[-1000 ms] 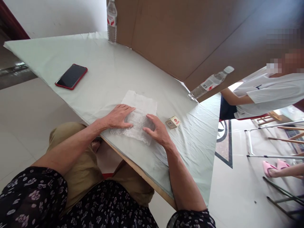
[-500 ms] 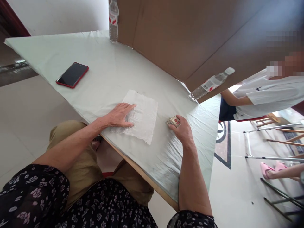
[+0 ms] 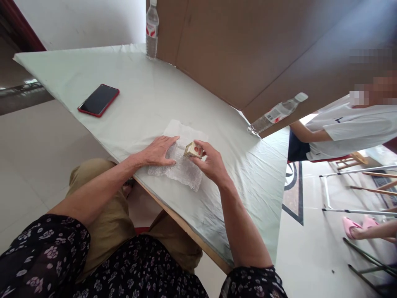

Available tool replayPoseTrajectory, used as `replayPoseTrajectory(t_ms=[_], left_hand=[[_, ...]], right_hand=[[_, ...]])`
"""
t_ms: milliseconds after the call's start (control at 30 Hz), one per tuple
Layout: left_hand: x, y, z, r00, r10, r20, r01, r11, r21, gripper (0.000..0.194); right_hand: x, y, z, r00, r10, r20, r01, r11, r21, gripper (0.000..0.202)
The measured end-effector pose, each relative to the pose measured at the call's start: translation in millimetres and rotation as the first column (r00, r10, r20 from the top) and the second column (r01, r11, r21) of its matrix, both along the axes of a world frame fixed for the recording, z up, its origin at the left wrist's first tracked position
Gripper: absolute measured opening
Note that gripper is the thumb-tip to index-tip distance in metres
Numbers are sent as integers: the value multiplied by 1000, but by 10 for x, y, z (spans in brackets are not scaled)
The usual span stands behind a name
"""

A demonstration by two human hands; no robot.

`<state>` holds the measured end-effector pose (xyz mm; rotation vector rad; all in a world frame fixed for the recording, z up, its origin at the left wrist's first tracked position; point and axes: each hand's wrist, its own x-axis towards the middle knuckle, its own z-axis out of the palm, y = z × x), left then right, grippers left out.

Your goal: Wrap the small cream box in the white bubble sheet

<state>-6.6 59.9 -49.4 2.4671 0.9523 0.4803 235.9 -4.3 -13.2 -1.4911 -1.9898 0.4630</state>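
A sheet of bubble wrap (image 3: 182,176) lies flat on the cloth-covered table (image 3: 133,82). On its left edge rests my left hand (image 3: 159,152), fingers spread, thumb and fingertips touching the plastic. My right hand (image 3: 211,160) grips a small cream-coloured box (image 3: 192,150) with red marks between thumb and fingers. The box is over the middle of the sheet, tilted; whether it touches the plastic I cannot tell.
A phone in a red case (image 3: 99,100) lies at the left. One water bottle (image 3: 151,31) stands at the back, and another bottle (image 3: 276,114) leans against the brown cardboard panel (image 3: 223,54). Beyond the right edge sits a person in a white shirt (image 3: 356,128).
My right hand has carried the small box leftward from the bare cloth to above the bubble wrap. My left hand stays on the sheet. The view has shifted slightly.
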Motion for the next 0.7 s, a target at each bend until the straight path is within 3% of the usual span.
replayPoseTrajectory(t_ms=[100,300,533,700], left_hand=[[-10,-7,9,1000,-4,-12,4,1000,-11,92],[-56,8,-31,1000,-10,13,10,1000,7,90],[-45,14,-4,1000,11,-12,-11,1000,-2,91],[-25,6,13,998,30,-56,-30,1000,-1,91]], right_hand=[[-71,87,-153,998,59,-3,-59,996,-74,52],[19,36,-317,993,11,-114,-23,994,-109,72],[-57,5,-392,990,-79,-116,71,995,-72,51],[-135,2,-445,991,-84,-101,81,996,-34,53]])
